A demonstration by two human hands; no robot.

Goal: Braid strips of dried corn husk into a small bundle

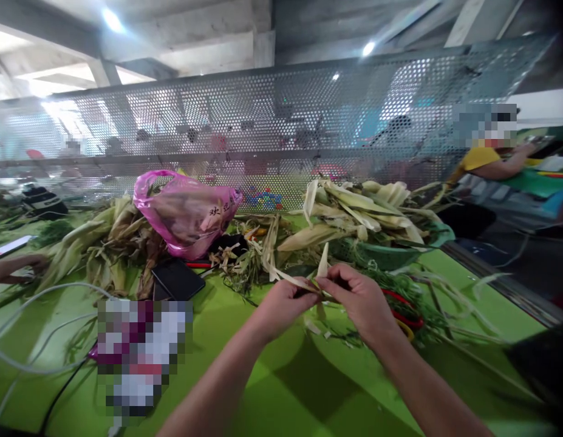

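My left hand (285,303) and my right hand (358,297) meet above the green table (272,388), both pinched on pale strips of corn husk (303,280). One strip (324,261) sticks up between my hands, another trails left from my left fingers. Small husk scraps (315,328) lie on the table just below. A green basin (390,252) heaped with husks (354,212) stands right behind my hands.
A pink plastic bag (185,212) and a husk pile (103,243) lie at left, with a black phone (177,279) and white cables (30,328) nearer. Another person's hand (12,267) rests at the far left. A perforated metal screen (281,115) backs the table. Someone in yellow (481,164) sits at right.
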